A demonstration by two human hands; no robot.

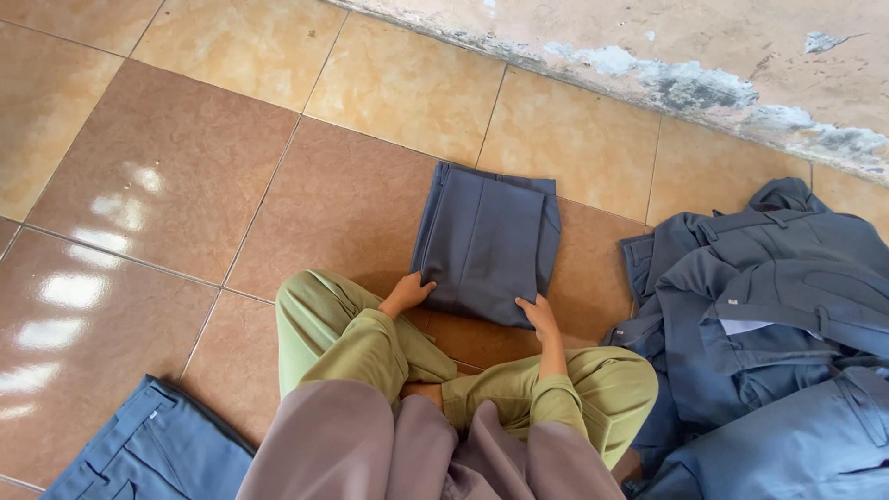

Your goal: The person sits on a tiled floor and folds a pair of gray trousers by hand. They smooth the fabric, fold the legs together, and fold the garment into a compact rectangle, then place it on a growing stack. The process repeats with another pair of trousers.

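A folded pair of grey-blue trousers [486, 241] lies flat on the tiled floor in front of my crossed legs in green trousers. My left hand [407, 293] grips its near left corner. My right hand [539, 315] holds its near right corner. Both hands pinch the near edge of the fabric, which rests on the floor.
A heap of unfolded grey-blue trousers [769, 315] lies on the floor to my right. Another blue garment [148, 449] sits at the lower left. A stained, peeling wall base [704, 83] runs along the far side. Brown and tan tiles [185, 157] stretch to the left.
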